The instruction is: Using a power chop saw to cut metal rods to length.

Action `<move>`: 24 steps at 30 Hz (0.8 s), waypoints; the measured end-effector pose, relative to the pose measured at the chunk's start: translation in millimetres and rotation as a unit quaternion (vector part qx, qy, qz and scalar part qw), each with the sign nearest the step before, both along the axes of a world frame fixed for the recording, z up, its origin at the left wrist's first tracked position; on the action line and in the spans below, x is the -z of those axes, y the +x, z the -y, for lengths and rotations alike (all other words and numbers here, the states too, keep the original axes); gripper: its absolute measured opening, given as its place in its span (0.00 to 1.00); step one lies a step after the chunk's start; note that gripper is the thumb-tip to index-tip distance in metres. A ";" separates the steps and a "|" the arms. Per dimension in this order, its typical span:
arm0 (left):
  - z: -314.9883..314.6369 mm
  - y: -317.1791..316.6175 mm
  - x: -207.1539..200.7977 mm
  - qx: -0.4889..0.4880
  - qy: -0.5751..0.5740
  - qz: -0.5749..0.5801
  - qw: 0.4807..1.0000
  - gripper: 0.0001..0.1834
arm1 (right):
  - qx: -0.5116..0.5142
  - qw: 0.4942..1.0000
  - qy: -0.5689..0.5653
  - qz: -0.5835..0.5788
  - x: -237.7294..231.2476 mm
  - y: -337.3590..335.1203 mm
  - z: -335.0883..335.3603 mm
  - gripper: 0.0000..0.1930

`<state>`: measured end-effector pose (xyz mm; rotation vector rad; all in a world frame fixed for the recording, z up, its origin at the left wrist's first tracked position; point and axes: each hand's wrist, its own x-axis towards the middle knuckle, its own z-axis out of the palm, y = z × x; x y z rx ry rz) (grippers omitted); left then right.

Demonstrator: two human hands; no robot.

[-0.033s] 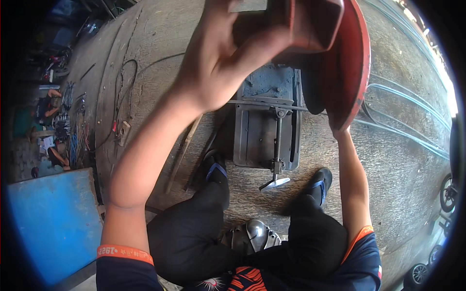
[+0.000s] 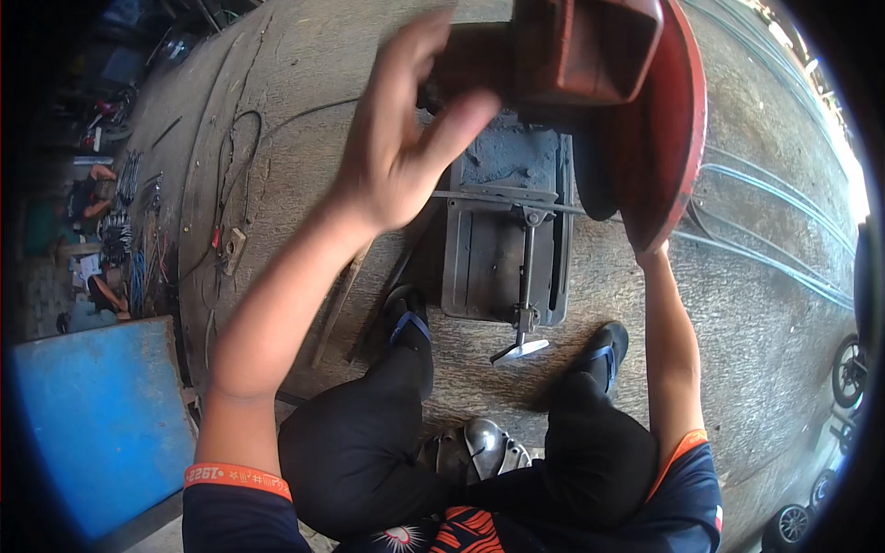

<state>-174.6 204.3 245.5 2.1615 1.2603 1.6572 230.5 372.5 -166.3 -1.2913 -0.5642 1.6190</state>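
Note:
A cut-off saw with a red blade guard (image 2: 680,138) and a boxy red housing (image 2: 599,60) fills the upper middle. My left hand (image 2: 392,152) is just left of the housing, fingers apart and holding nothing, slightly blurred. Behind the guard's lower edge my right hand (image 2: 649,252) is almost fully hidden, so what its fingers do does not show. Below the saw head lies its dark metal base (image 2: 484,267). A thin metal rod (image 2: 576,210) crosses the base at the vise, whose threaded screw (image 2: 527,263) runs toward me and ends in a handle (image 2: 521,351).
Long metal rods (image 2: 784,189) lie on the worn floor at right. A blue panel (image 2: 101,415) stands at lower left. A black cable (image 2: 249,157) curls across the floor at left. Another person (image 2: 88,198) sits at far left. Wheels (image 2: 791,522) show at far right.
My left hand has come away from the red housing, moving left and slightly down. The guard and my right arm stay nearly in place.

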 end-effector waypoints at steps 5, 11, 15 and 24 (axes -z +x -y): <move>161.3 -77.5 178.6 -0.272 -0.447 -0.057 0.850 0.14 | -0.129 0.937 0.085 0.314 -75.1 -57.5 24.0 0.24; 280.5 -58.4 314.9 -0.333 -0.486 -0.106 0.801 0.16 | -0.329 0.786 0.133 0.506 -37.3 -22.6 16.1 0.30; 288.3 -50.2 317.4 -0.369 -0.548 -0.205 0.722 0.21 | -0.127 0.990 -0.053 -0.014 -24.9 -34.5 31.1 0.14; 293.8 -62.7 321.8 -0.394 -0.554 -0.185 0.710 0.10 | -0.178 0.962 -0.135 0.154 -100.6 -55.8 89.8 0.24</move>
